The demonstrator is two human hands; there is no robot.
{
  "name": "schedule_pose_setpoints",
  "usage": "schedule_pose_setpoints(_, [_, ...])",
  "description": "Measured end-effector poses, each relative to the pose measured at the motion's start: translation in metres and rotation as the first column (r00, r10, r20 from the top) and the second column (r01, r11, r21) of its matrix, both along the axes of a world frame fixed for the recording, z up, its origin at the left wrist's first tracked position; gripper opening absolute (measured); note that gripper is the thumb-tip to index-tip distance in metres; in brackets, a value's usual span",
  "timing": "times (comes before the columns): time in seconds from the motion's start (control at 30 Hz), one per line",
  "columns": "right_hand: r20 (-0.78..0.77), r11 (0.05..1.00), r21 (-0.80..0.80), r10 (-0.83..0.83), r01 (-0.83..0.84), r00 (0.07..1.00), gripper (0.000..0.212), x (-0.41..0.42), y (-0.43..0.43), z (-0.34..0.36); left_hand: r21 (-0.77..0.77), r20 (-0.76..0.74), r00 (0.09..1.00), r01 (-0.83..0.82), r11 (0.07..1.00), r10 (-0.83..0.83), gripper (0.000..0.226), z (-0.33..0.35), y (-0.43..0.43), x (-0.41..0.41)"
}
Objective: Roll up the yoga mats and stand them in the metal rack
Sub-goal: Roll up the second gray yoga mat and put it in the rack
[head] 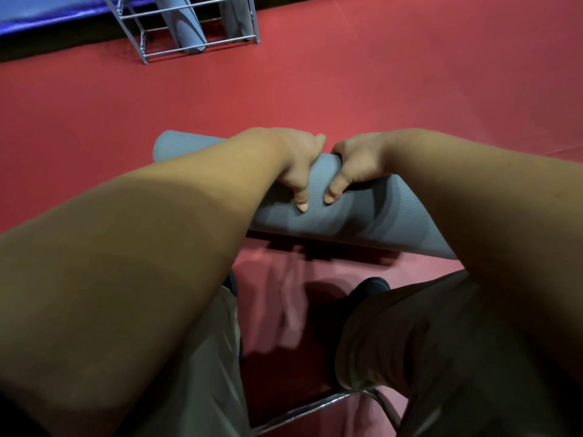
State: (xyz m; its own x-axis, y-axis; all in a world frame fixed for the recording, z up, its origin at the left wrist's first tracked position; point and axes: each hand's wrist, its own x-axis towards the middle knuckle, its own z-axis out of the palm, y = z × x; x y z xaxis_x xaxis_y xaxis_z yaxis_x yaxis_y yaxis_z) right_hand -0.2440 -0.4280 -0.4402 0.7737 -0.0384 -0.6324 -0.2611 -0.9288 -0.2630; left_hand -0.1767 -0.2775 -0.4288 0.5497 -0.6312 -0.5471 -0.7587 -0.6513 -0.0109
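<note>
A rolled grey yoga mat (362,216) lies across the middle of the view, above the red floor, running from upper left to lower right. My left hand (299,162) grips its top near the middle, thumb pressed on the near side. My right hand (356,165) grips it right beside the left, thumb also down the near side. The metal rack (202,48) stands at the far upper left, with two rolled grey mats (189,33) upright inside it.
Red padded floor (410,74) spreads all around. A blue mat (47,17) lies behind the rack at the top left. My legs and a dark shoe (369,288) are below the mat, with a chrome tube frame (315,408) at the bottom.
</note>
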Motion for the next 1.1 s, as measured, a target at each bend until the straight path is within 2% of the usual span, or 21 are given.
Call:
schedule_pose_setpoints(0.07, [-0.010,1.000,0.006,0.001,-0.001,1.000,0.100,-0.002,0.000,0.001,-0.013,-0.033,0.999,-0.019,1.000,0.019,0.100,0.001,0.001,0.003])
schedule_pose_setpoints(0.17, [-0.042,1.000,-0.014,0.026,-0.027,0.999,0.134,-0.003,0.002,-0.002,0.006,-0.066,0.997,-0.039,0.999,0.040,0.095,-0.001,0.001,0.006])
schedule_pose_setpoints(0.23, [-0.053,0.997,-0.052,0.057,-0.060,0.997,0.146,-0.004,0.006,-0.004,0.016,-0.081,0.995,-0.059,0.998,0.060,0.094,-0.003,0.001,0.008])
schedule_pose_setpoints(0.33, [-0.011,0.988,-0.130,0.078,-0.078,0.997,0.135,-0.002,0.009,0.000,0.025,-0.088,0.992,-0.093,0.995,0.095,0.091,-0.004,0.003,0.011])
schedule_pose_setpoints(0.4, [0.009,0.989,-0.129,0.078,-0.076,0.997,0.116,0.000,0.008,0.004,0.033,-0.086,0.991,-0.095,0.995,0.098,0.089,-0.005,0.004,0.011])
schedule_pose_setpoints(0.5, [0.016,0.993,-0.101,0.059,-0.058,0.998,0.103,0.000,0.006,0.003,0.027,-0.085,0.992,-0.096,0.995,0.098,0.089,-0.007,0.005,0.011])
schedule_pose_setpoints(0.57, [0.011,0.996,-0.081,0.037,-0.036,0.999,0.095,0.000,0.003,0.002,0.019,-0.047,0.997,-0.059,0.998,0.060,0.096,-0.007,0.004,0.007])
schedule_pose_setpoints(0.7, [0.009,0.998,-0.054,0.012,-0.012,1.000,0.085,0.000,-0.001,0.004,0.074,0.047,0.997,0.055,0.996,-0.058,0.127,-0.005,0.003,-0.004])
schedule_pose_setpoints(0.77, [0.010,0.999,-0.046,0.003,-0.003,1.000,0.084,-0.001,-0.001,0.005,0.065,0.075,0.996,0.048,0.997,-0.053,0.127,-0.005,0.004,-0.005])
schedule_pose_setpoints(0.87, [0.005,0.999,-0.043,0.007,-0.007,1.000,0.083,-0.003,-0.001,0.007,-0.004,0.072,0.997,0.025,1.000,-0.025,0.107,-0.004,0.003,-0.002])
schedule_pose_setpoints(0.97, [0.021,0.999,-0.037,0.027,-0.026,0.999,0.082,-0.003,-0.002,0.009,-0.029,0.033,0.999,0.003,1.000,-0.002,0.097,0.002,0.003,0.003])
schedule_pose_setpoints(1.03, [0.014,0.999,-0.033,0.034,-0.034,0.999,0.094,-0.002,-0.002,0.008,-0.018,0.004,1.000,-0.018,1.000,0.019,0.092,0.003,0.004,0.006])
schedule_pose_setpoints(1.1, [-0.022,0.997,-0.047,0.052,-0.053,0.998,0.119,-0.002,0.001,0.008,-0.004,-0.024,0.999,-0.047,0.999,0.047,0.088,0.002,0.005,0.009])
